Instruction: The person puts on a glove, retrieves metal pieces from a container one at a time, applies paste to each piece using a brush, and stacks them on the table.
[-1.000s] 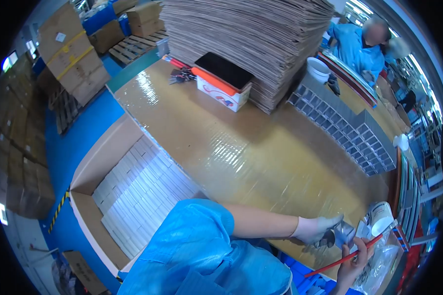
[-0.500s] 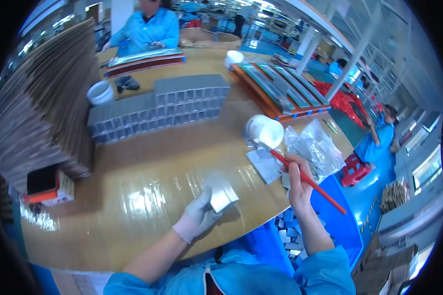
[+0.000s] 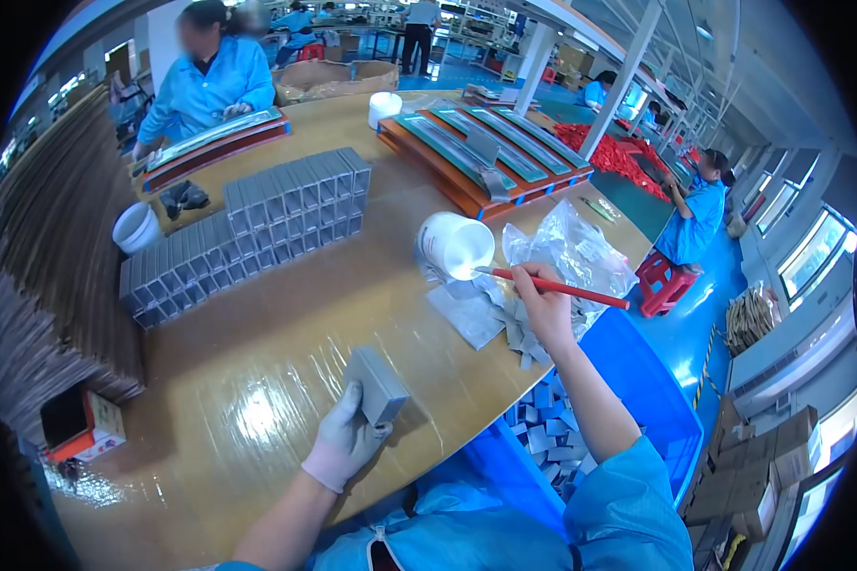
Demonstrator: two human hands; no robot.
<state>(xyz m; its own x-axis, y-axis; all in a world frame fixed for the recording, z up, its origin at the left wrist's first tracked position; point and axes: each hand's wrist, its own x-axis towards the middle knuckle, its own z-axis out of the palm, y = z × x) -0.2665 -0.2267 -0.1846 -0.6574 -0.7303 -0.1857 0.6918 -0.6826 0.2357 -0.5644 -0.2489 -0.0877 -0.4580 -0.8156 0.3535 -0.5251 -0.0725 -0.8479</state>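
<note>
Left hand (image 3: 346, 440), white glove: partly closed, holding a grey box-like piece (image 3: 376, 385) by its near end, thumb along its left side, other fingers curled beneath. Piece is tilted, above the near middle of the table (image 3: 286, 352).

Right hand (image 3: 546, 309), bare: fingers closed in a narrow pinch grip on a red stick-like tool (image 3: 586, 290). Tool runs left to right, pale tip pointing left at the mouth of a white tub (image 3: 445, 236); whether tip touches tub, cannot tell.

Tub tipped on its side, mouth toward the person. Flat grey sheets (image 3: 468, 319) near it, clear plastic bag (image 3: 590, 247) to its right. Blue bin (image 3: 628, 385) near right, below the right forearm, small grey pieces (image 3: 548, 433) inside.

Far left of tub: grey boxes (image 3: 257, 224) lined up, doubled at the right end. Cardboard stack (image 3: 57, 238) at left edge. Co-worker (image 3: 214, 81) in blue at far left, behind a tray.
</note>
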